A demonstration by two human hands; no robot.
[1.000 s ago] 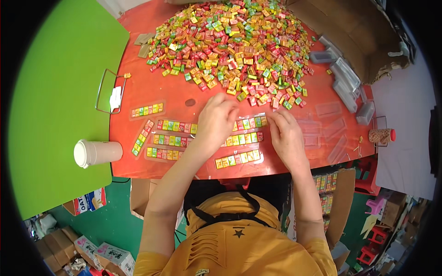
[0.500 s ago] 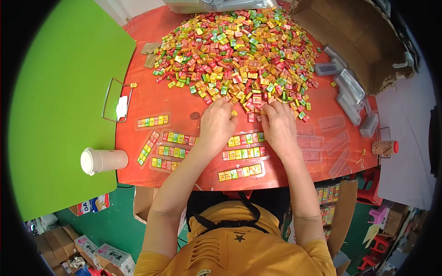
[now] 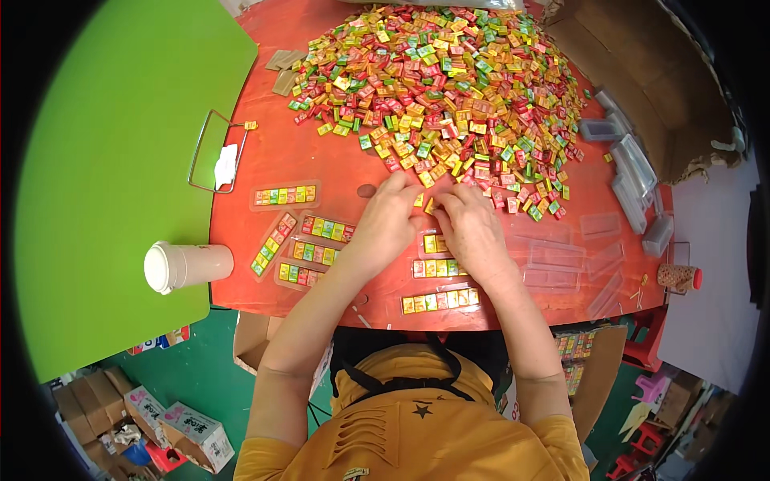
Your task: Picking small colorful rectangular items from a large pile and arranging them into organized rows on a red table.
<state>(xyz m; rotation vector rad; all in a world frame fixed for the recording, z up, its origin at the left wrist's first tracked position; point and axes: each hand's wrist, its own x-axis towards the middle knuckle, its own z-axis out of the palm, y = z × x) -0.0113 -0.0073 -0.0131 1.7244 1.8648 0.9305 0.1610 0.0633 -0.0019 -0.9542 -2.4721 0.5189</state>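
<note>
A big heap of small wrapped candies (image 3: 449,88) in red, yellow, green and orange covers the far part of the red table. At its near edge, my left hand (image 3: 391,216) is closed, with a small yellow candy (image 3: 419,200) at its fingertips. Just beside it, my right hand (image 3: 472,228) pinches another yellow candy (image 3: 430,206), partly hidden by the fingers. Below the right hand lie clear trays holding rows of candies (image 3: 441,301); the hand covers part of the upper one. More filled trays (image 3: 285,196) lie left of my left forearm.
Clear trays without candies (image 3: 557,256) lie flat on the right. Stacked plastic boxes (image 3: 634,172) and a large cardboard box (image 3: 642,72) stand farther right. A white cup (image 3: 188,267) lies at the left edge by a green board (image 3: 120,176). A red-lidded jar (image 3: 678,277) is at far right.
Both hands have drawn back a little from the heap and come closer together. Yellow candies now show at their fingertips. The whole view has shifted slightly.
</note>
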